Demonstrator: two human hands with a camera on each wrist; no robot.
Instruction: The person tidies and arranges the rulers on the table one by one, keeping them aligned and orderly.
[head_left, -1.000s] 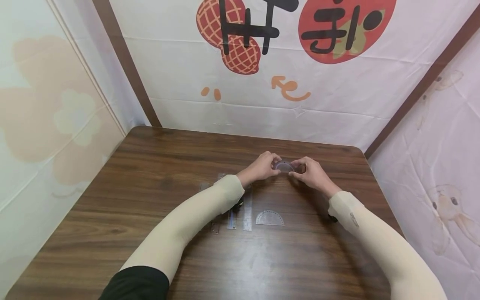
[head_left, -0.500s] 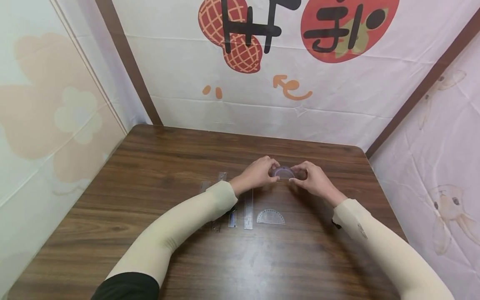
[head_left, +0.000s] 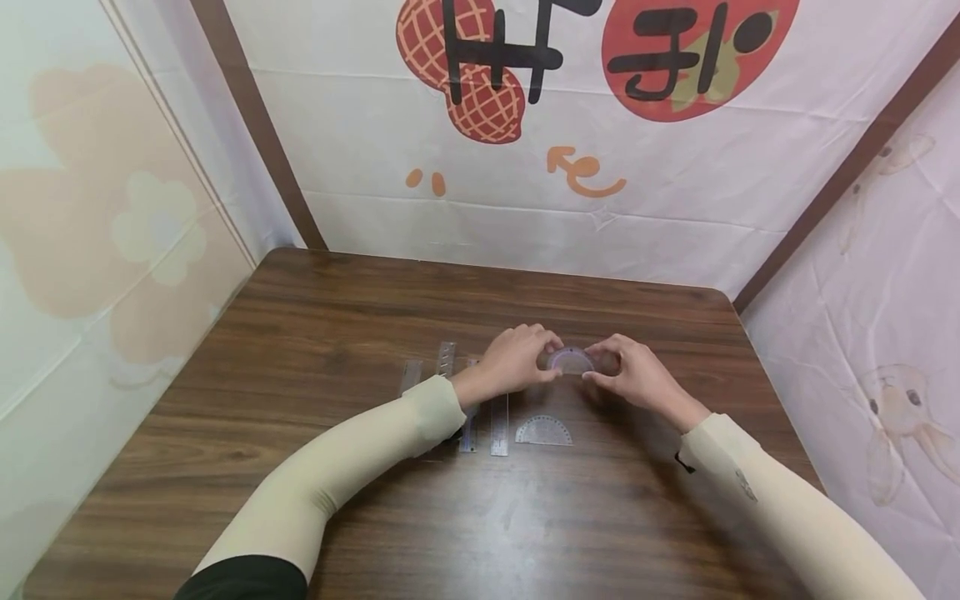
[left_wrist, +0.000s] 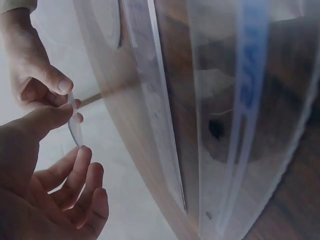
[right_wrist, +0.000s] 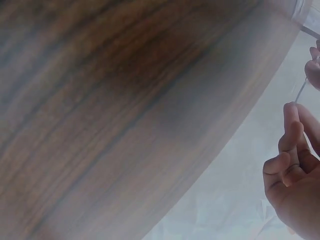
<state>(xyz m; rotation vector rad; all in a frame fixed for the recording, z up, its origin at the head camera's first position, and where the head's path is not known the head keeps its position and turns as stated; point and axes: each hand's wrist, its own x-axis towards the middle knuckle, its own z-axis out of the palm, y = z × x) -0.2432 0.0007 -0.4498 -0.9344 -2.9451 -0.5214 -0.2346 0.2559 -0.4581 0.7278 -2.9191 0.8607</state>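
A clear protractor [head_left: 572, 362] with a purple arc is held above the far part of the table, flat side towards me. My left hand [head_left: 517, 358] pinches its left end and my right hand [head_left: 633, 372] pinches its right end. The left wrist view has the held protractor [left_wrist: 76, 131] almost edge-on between thumb and fingertips of both hands. From the right wrist, only its thin edge [right_wrist: 301, 91] shows at my right hand's [right_wrist: 295, 180] fingertips. A second clear protractor [head_left: 543, 431] lies on the table, nearer me than the held one.
Several clear rulers lie side by side left of the second protractor, including a long ruler [head_left: 499, 427] and a blue-marked ruler [head_left: 468, 435]; my left forearm partly covers them. The brown wooden table [head_left: 637, 517] meets a printed cloth wall [head_left: 360, 221] behind.
Both hands have come nearer to me and slightly lower in the head view, bringing the held protractor along. The rulers and second protractor lie as before.
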